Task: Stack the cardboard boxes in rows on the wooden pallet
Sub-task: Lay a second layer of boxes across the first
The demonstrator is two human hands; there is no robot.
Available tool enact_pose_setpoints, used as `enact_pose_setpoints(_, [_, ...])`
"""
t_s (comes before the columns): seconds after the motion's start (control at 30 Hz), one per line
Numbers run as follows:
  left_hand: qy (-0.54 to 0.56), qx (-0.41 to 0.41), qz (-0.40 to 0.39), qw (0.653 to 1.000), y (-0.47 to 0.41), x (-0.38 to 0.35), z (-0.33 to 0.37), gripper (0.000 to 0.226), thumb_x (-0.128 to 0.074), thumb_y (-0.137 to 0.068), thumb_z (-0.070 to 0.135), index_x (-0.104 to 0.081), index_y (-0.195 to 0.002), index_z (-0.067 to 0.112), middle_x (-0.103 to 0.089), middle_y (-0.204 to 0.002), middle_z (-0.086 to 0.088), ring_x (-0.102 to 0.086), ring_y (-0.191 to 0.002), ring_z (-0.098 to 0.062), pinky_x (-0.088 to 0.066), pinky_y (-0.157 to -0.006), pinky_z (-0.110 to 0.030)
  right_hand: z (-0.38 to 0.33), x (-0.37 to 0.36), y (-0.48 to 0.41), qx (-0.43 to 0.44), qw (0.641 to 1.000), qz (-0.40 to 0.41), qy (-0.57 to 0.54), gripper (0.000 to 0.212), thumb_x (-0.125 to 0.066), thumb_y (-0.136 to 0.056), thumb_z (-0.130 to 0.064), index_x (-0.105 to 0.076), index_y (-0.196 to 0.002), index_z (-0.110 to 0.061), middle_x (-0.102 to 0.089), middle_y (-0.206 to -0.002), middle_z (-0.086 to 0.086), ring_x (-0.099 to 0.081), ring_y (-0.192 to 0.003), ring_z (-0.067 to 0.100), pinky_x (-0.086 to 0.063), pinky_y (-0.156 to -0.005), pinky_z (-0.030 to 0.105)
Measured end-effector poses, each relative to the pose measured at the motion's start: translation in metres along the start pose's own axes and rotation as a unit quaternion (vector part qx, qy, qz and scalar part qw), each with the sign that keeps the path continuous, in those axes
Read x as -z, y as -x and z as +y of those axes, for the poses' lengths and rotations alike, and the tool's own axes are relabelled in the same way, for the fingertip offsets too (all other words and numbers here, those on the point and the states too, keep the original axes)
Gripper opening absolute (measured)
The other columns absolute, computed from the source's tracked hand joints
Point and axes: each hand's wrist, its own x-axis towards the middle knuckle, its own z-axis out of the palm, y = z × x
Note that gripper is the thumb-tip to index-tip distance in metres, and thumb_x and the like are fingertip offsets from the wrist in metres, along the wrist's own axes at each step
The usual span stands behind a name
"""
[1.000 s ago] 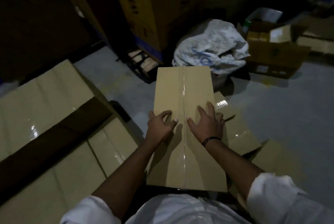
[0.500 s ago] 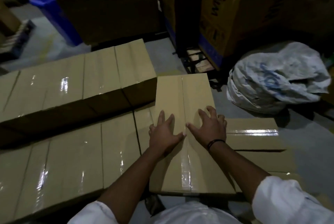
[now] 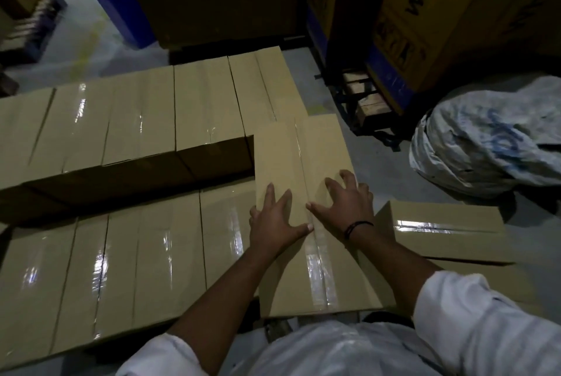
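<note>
Dim warehouse light; glare on tape (image 3: pixel 315 266); dark, bowed edges; soft focus.

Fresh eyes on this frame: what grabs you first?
The left hand and right hand press flat on a taped box at centre. To its left run two lines of shiny-taped boxes, the far row a tier higher than the near row. A crumpled white sack lies at right.

Box (image 3: pixel 306 163) right of stacked rows (image 3: pixel 136 120)

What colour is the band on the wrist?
Black. The band circles the right wrist, seen best in the head view.
</note>
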Motion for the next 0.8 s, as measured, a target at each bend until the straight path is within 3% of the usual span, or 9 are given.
enact_pose_setpoints(0.8, [-0.008,0.056,-0.014,0.998,-0.068,-0.04,0.018,0.111,-0.075,-0.07,0.076,-0.023,-0.16,0.038,0.01,-0.171,0.006,-0.013,-0.151,-0.049,-0.022,-0.12,-0.058,0.047,-0.02,-0.087,0.058,0.995,-0.079,-0.001,0.083,-0.057,-0.075,-0.08,-0.046,-0.143,-0.035,-0.019,-0.162,0.001,-0.034,-0.135,0.039,-0.035,-0.111,0.052])
